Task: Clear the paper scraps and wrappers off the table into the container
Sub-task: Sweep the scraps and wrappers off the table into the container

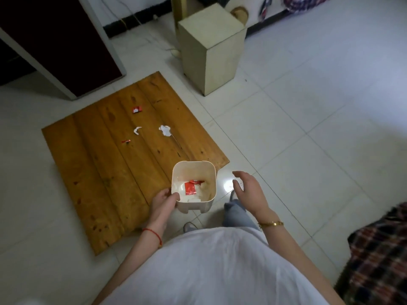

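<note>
A low wooden table (105, 172) lies below me. On it rest a red and white wrapper (137, 109), a curved white paper scrap (137, 130), a crumpled white paper scrap (165, 130) and a small red wrapper strip (126, 141). My left hand (164, 202) grips the near left rim of a cream square container (210, 172), held over the table's near right corner. Inside it lie a red wrapper (190, 187) and white paper. My right hand (247, 190) hovers open just right of the container, apart from it.
A tall cream box (211, 53) stands on the tiled floor beyond the table's far right corner. A dark cabinet (55, 47) is at the far left. Plaid fabric (378, 254) lies at the right edge. My leg and shoe are below the container.
</note>
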